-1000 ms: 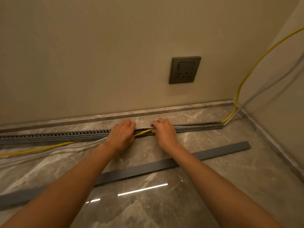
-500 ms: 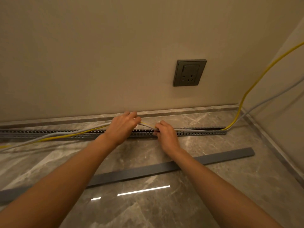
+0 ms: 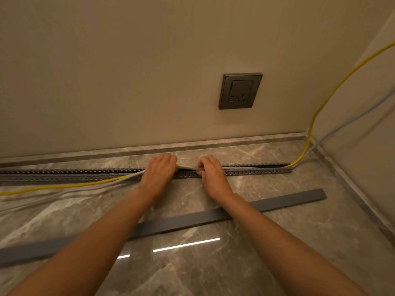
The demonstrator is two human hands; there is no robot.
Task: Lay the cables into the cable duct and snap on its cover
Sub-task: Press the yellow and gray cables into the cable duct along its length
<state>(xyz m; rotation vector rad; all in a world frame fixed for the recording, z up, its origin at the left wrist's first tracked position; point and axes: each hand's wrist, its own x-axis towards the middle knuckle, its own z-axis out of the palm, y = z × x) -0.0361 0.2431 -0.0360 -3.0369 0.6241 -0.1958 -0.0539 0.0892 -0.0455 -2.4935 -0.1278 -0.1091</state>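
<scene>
A long grey slotted cable duct (image 3: 256, 171) lies open on the marble floor along the wall. A yellow cable (image 3: 64, 186) and grey cables (image 3: 53, 194) run on the floor at the left, pass under my hands, then sit inside the duct's right part. The yellow cable climbs the right wall from the duct's end. My left hand (image 3: 159, 173) presses down on the cables at the duct's middle. My right hand (image 3: 210, 174) pinches the cables just to its right. The flat grey cover (image 3: 181, 221) lies loose on the floor nearer me, under my forearms.
A dark wall socket (image 3: 240, 91) sits above the duct's right half. The side wall (image 3: 363, 146) meets the floor at the right, close to the duct's end. Glossy marble floor (image 3: 213, 263) stretches toward me.
The cables at the left, held lifted above the duct half a second ago, now lie lower on the floor in front of it. My left hand has dropped onto the duct.
</scene>
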